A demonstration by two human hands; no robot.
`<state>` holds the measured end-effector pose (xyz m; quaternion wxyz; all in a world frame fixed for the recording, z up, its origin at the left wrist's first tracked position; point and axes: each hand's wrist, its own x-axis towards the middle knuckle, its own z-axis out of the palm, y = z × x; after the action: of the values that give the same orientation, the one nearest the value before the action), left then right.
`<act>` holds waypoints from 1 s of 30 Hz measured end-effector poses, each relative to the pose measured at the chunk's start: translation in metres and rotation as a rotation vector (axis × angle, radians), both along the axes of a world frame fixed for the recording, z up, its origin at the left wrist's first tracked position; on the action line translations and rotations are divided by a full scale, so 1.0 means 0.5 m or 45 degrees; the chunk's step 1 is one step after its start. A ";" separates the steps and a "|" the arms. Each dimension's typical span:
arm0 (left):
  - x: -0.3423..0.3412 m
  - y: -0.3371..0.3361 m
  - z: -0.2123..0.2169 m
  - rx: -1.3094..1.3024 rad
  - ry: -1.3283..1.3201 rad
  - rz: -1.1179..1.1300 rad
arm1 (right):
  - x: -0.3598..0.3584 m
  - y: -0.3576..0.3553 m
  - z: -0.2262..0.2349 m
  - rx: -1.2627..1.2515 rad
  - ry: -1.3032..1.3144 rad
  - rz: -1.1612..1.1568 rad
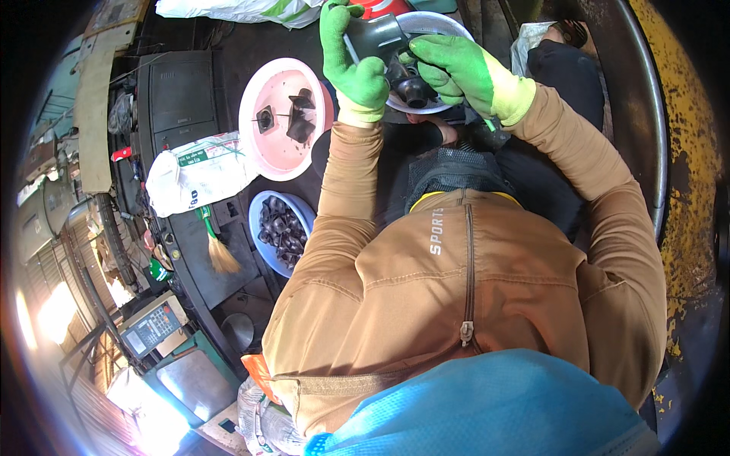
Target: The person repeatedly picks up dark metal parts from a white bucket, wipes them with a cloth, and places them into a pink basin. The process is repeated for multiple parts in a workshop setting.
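My left hand (352, 67), in a green glove with a yellow-green cuff, is closed around a black cup-shaped plastic part (378, 38). The part lies tilted, its wider end toward my right hand. Beside that end is my right hand (464, 70), also gloved in green, with its fingers curled together. Whatever they grip is hidden; a small green tip (489, 124) shows by the cuff. Under both hands stands a pale lilac basin (456, 27) holding black plastic parts (413, 87).
To the left, a pink basin (256, 144) holds a few black pieces. Nearer me, a blue-lilac basin (257, 242) holds many small black parts. A white sack (201, 178), a hand broom (219, 247) and a keypad panel (154, 329) are farther left. A yellow, worn metal surface (688, 175) rises at right.
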<state>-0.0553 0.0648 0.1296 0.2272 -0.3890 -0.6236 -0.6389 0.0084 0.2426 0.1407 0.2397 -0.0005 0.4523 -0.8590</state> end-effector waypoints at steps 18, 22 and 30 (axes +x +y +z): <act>0.010 -0.050 -0.042 1.348 -1.428 -0.557 | -0.111 0.028 -0.082 -0.262 -0.184 -0.414; 0.024 -0.106 -0.039 1.016 -1.389 -0.223 | -0.127 0.034 -0.101 -0.155 -0.220 -0.406; 0.207 -0.552 -0.122 -0.710 -0.134 1.463 | -0.121 0.054 -0.109 -0.020 -0.193 -0.160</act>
<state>0.0483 -0.2113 0.0687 0.3928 -0.0054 -0.8857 -0.2473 -0.0520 0.2697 0.0863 0.2188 0.0908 0.4252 -0.8735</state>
